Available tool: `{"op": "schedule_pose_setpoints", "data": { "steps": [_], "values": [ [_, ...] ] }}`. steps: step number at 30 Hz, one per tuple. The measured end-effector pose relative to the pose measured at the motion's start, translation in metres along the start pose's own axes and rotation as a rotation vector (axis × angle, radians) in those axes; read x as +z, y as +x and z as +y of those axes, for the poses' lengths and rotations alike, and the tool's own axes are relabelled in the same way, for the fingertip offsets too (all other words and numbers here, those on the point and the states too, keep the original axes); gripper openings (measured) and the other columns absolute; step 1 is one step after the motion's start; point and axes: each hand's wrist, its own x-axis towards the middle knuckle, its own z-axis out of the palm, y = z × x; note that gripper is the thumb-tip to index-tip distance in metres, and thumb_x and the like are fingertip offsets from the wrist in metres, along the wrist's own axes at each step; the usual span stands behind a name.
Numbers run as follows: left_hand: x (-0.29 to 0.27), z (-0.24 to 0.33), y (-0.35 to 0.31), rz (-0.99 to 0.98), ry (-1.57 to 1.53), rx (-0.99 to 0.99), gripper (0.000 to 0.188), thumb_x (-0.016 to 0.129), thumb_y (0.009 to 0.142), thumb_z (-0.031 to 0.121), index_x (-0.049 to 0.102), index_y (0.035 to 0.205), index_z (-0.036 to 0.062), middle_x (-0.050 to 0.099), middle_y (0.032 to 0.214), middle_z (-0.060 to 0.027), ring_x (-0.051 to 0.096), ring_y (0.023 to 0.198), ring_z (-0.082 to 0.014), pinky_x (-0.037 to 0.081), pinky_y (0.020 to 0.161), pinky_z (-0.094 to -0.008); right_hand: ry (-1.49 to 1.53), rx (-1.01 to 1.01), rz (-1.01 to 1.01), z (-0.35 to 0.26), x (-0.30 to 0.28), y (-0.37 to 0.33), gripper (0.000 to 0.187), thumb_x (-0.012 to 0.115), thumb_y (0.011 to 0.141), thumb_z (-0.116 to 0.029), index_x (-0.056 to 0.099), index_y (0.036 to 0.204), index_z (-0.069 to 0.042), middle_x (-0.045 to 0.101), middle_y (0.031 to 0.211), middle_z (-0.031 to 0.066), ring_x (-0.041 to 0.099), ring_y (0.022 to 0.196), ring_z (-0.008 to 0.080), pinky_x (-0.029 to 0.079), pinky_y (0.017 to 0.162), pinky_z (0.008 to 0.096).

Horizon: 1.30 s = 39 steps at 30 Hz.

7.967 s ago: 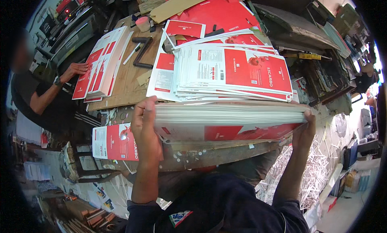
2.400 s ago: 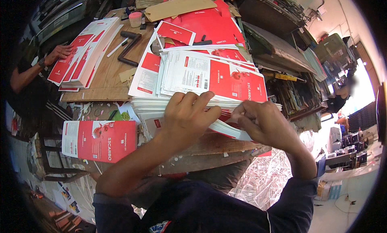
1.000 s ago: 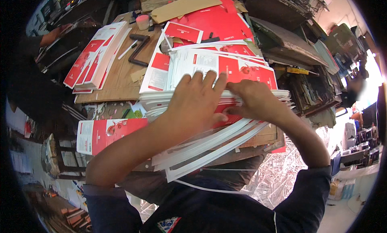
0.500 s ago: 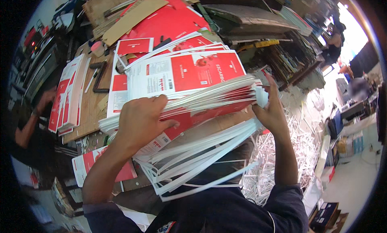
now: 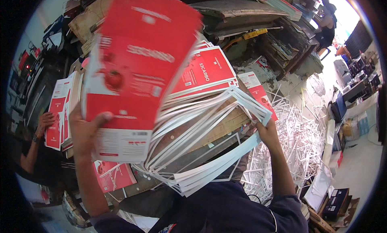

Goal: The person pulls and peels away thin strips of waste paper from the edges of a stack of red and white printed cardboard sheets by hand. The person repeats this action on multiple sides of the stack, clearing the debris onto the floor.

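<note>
My left hand [image 5: 86, 130] is closed on the edge of a stack of printed cardboard sheets [image 5: 133, 67], red and white with a strawberry picture. The stack is raised and tilted above the table, blurred at its far end. My right hand [image 5: 268, 134] grips the corner of a bundle of white trim strips [image 5: 215, 174], thin open paper frames that sag across the table's front edge. Beyond the frames lies a pile of similar printed sheets [image 5: 205, 69], partly hidden behind the raised stack.
Another person's hand [image 5: 45, 122] touches an upright-leaning stack of printed cards [image 5: 60, 108] at left. Printed cards [image 5: 115, 176] lie near the table's front. A large heap of paper offcuts [image 5: 290, 148] covers the floor at right. Worn boards [image 5: 242, 13] stand behind.
My left hand has lifted the printed stack up and left, apart from the white frames. My right hand has moved lower, holding the frames' corner. The other person's hand has reached the left stack.
</note>
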Motion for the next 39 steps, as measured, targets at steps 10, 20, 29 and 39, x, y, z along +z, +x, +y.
{"op": "schedule_pose_setpoints", "data": {
  "steps": [10, 20, 29, 39],
  "values": [
    [-0.124, -0.027, 0.009, 0.351, 0.004, 0.124, 0.065, 0.082, 0.082, 0.033, 0.056, 0.131, 0.0, 0.066, 0.117, -0.0106, 0.065, 0.103, -0.021, 0.051, 0.094, -0.0364, -0.326, 0.272, -0.016, 0.081, -0.185, -0.027, 0.035, 0.059, 0.083, -0.003, 0.066, 0.118, -0.002, 0.073, 0.1, 0.0069, 0.066, 0.089, 0.0143, 0.052, 0.07, 0.0307],
    [-0.113, -0.033, -0.028, 0.365, 0.424, 0.072, 0.068, 0.085, 0.077, 0.025, 0.056, 0.133, -0.0004, 0.065, 0.117, -0.011, 0.064, 0.103, -0.0221, 0.051, 0.091, -0.0367, -1.604, 0.881, 0.908, 0.033, -0.555, -0.123, 0.091, 0.074, 0.079, -0.058, 0.043, 0.145, -0.003, 0.055, 0.13, 0.0317, 0.054, 0.124, 0.0421, 0.045, 0.102, 0.0485],
    [0.011, 0.009, -0.04, 0.096, 0.745, 0.275, 0.074, 0.093, 0.063, 0.027, 0.062, 0.125, 0.0018, 0.067, 0.103, -0.0106, 0.065, 0.092, -0.0241, 0.052, 0.08, -0.038, -0.433, -0.193, 0.364, 0.002, -0.183, 0.009, 0.066, 0.076, 0.089, -0.023, 0.044, 0.147, -0.012, 0.05, 0.146, 0.0133, 0.045, 0.137, 0.0298, 0.041, 0.108, 0.0448],
    [0.089, 0.01, -0.025, -0.239, 1.016, 0.533, 0.07, 0.082, 0.061, 0.06, 0.065, 0.106, 0.0088, 0.067, 0.092, -0.0056, 0.062, 0.085, -0.0248, 0.041, 0.087, -0.042, 0.09, -0.515, -0.191, -0.092, 0.044, 0.032, 0.103, 0.086, 0.074, -0.019, 0.022, 0.154, -0.002, 0.038, 0.152, 0.0219, 0.04, 0.14, 0.0307, 0.033, 0.115, 0.0442]
  ]
}}
